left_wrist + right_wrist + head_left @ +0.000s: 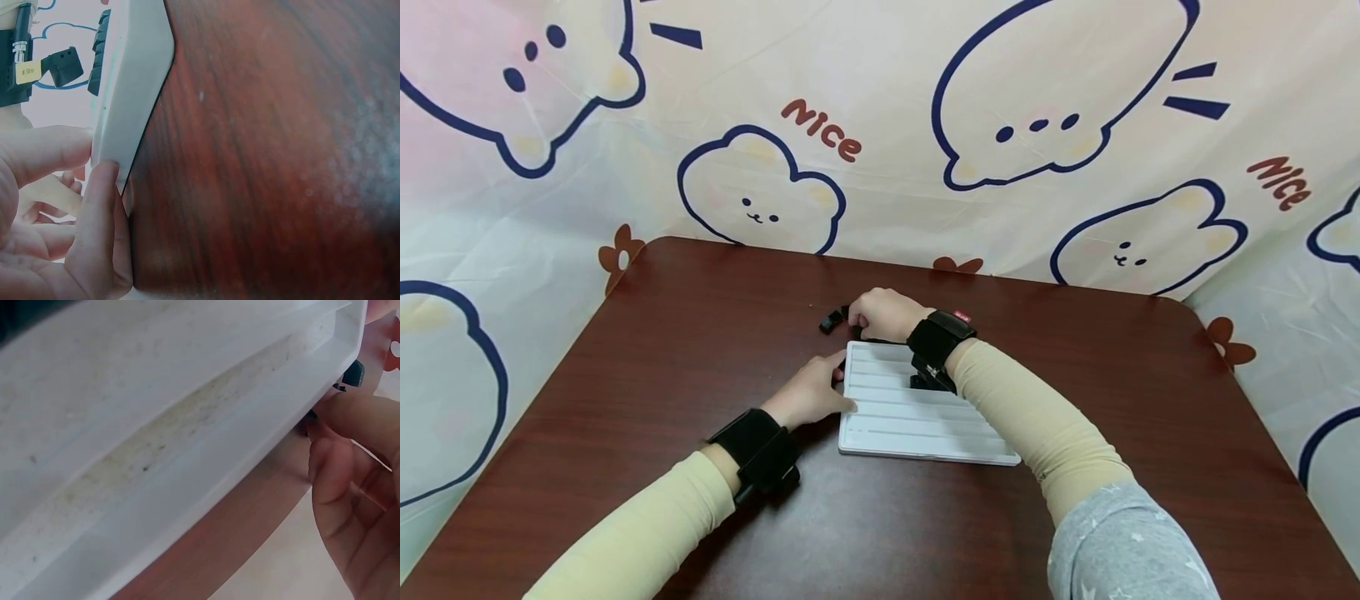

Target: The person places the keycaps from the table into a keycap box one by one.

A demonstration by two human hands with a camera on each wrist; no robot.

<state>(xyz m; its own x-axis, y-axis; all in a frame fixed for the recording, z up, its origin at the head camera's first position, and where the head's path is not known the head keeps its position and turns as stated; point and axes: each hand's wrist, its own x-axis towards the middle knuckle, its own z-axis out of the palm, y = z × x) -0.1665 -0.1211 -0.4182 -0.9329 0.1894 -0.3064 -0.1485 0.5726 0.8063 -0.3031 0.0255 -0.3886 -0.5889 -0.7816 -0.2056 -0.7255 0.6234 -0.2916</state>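
A white keyboard base (887, 421) with ridged rows lies on the table. Black keycaps (100, 53) stand along one part of it in the left wrist view. My left hand (808, 392) grips its left edge, thumb on top and fingers along the side. At the far left corner, my right hand (887, 315) has curled fingers; in the right wrist view its thumb and forefinger pinch a small black piece, mostly hidden, which looks like a keycap. Small black pieces (831, 322) lie just left of those fingers. Dusty grooves of the keyboard base (156, 450) fill the right wrist view.
The brown wooden table (737, 317) spreads around the keyboard base. A printed curtain (895, 200) hangs behind and beside it. Black wristbands (756, 450) sit on both wrists, and a small red tag (962, 317) shows beside the right one.
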